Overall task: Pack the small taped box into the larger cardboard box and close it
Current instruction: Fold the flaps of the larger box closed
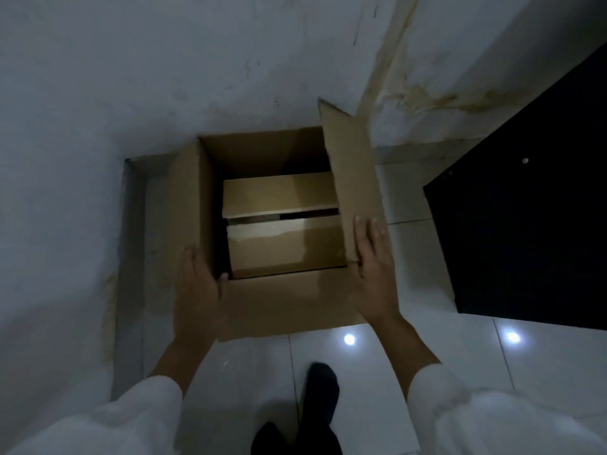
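Note:
A large brown cardboard box [289, 303] stands open on the floor against a white wall. Inside it lies the small box [282, 221], its two top flaps meeting with a dark gap between them. My left hand [198, 287] rests on the large box's left flap [187, 205], thumb at the inner near-left corner. My right hand [372, 261] presses flat against the lower end of the right flap [351, 178], which stands raised and tilted inward. The near flap lies folded out toward me.
White wall behind and to the left of the box, stained at the corner. A black panel or cabinet [532, 208] stands to the right. The white tiled floor [410, 343] reflects two lights. My dark-socked foot [320, 389] is just in front of the box.

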